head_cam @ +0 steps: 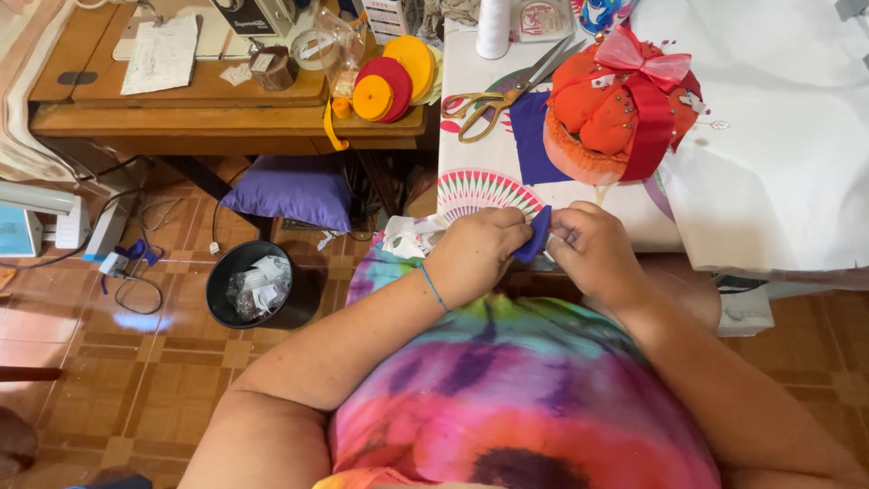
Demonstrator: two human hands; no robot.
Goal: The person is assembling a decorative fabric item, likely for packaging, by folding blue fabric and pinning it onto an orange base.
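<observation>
A small piece of dark blue fabric [538, 234] — folded, standing upright — pinched between both hands at the bench edge.

Blue fabric piece [538, 234]: mostly hidden inside the grip of the left hand [475, 254] and right hand [593, 249], so its shape cannot be told. Above it, the sewing machine [253, 14] is cut off by the top edge.

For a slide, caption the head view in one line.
Both hands, left hand and right hand, pinch a small blue fabric piece at the table edge below an orange pincushion and scissors.
</observation>
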